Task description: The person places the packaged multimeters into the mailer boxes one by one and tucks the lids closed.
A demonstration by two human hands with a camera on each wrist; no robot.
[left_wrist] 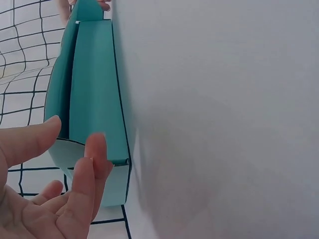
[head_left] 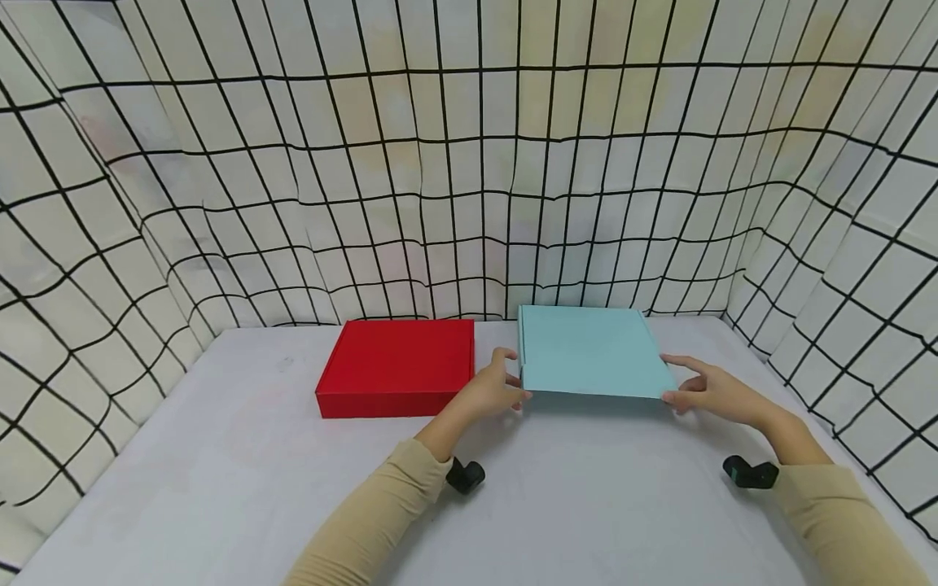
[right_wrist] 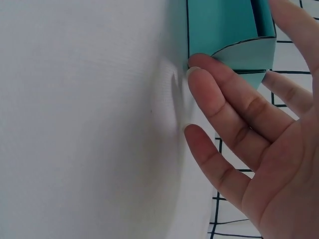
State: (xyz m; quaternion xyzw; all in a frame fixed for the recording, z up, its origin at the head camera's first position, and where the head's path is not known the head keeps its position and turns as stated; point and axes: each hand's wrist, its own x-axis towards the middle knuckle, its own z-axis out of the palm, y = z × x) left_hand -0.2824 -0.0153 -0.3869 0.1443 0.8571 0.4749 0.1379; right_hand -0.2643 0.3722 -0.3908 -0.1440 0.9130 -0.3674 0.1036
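A light blue cardboard box [head_left: 597,350] lies on the white table, its lid a little raised along the front edge. My left hand [head_left: 491,387] is at its front left corner, and in the left wrist view the thumb [left_wrist: 42,137] touches the lid's edge while the fingers bend loosely by the corner. At the front right corner, my right hand [head_left: 721,392] has its thumb and index finger spread against the side. Seen from the right wrist, fingertips [right_wrist: 207,87] touch the box's lower front corner. A dark gap shows between lid and front wall [left_wrist: 97,89].
A closed red box [head_left: 399,358] lies left of the blue one, next to my left forearm. The white table [head_left: 572,513] stretches toward me. White walls with a black grid [head_left: 484,163] enclose the back and sides. Small black devices [head_left: 749,472] sit at both wrists.
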